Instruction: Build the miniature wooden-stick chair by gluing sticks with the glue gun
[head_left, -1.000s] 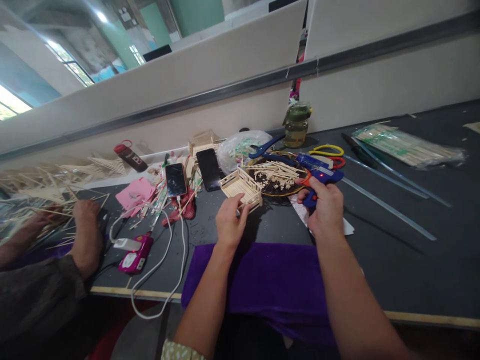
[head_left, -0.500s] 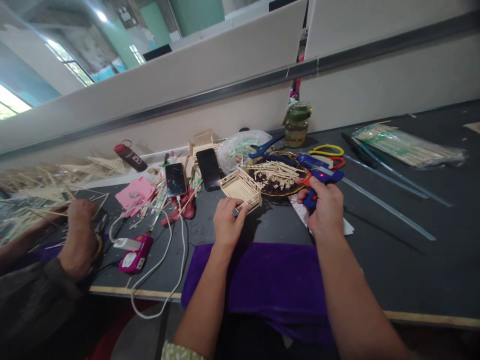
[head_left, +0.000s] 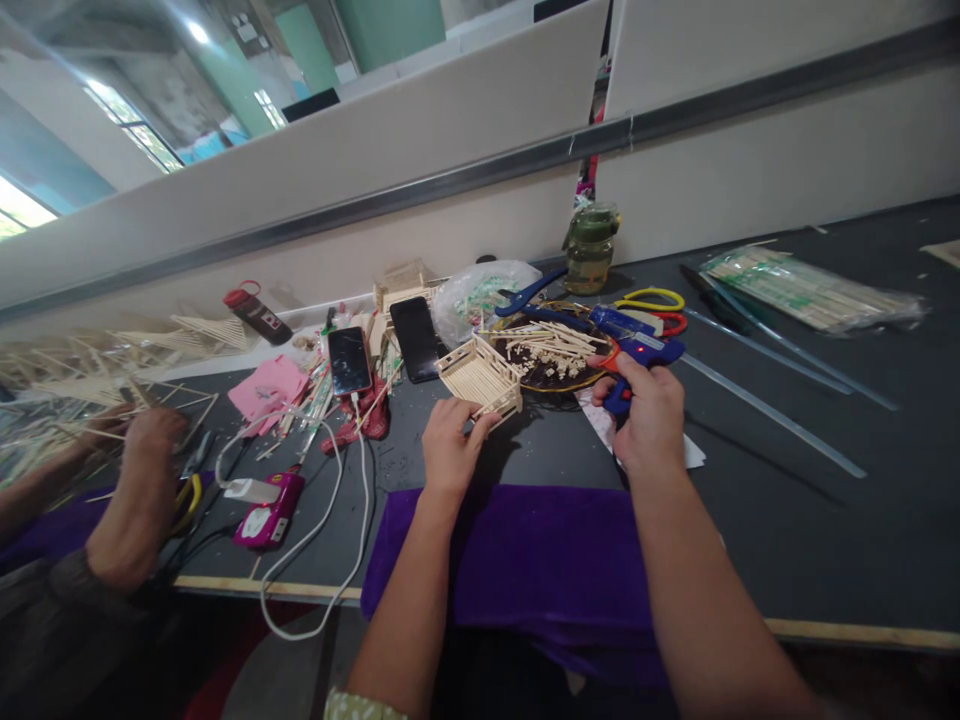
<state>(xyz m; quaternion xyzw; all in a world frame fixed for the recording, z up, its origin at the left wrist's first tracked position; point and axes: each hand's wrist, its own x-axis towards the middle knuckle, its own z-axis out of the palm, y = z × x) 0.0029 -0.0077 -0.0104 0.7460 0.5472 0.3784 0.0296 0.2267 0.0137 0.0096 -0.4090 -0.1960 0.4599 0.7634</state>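
My left hand [head_left: 450, 445] pinches the near corner of a small tray-like model made of wooden sticks [head_left: 480, 375], which rests on the dark table. My right hand [head_left: 649, 415] is wrapped round the handle of a blue glue gun [head_left: 637, 350] with a red light lit, its nozzle pointing left over a round dark plate [head_left: 577, 378] heaped with short stick pieces. A purple cloth [head_left: 525, 560] lies over the table edge below both hands.
Two phones [head_left: 349, 360], a white cable, a pink charger [head_left: 266, 510], pink paper, scissors, a jar [head_left: 591, 250], clear glue sticks and a bag of sticks [head_left: 810, 290] lie about. At left another person's hand [head_left: 150, 440] works beside stick frames and yellow-handled pliers.
My left hand has slid slightly down and left on the stick model. The other person's hand at left has drawn back toward the table edge. My right hand has hardly moved.
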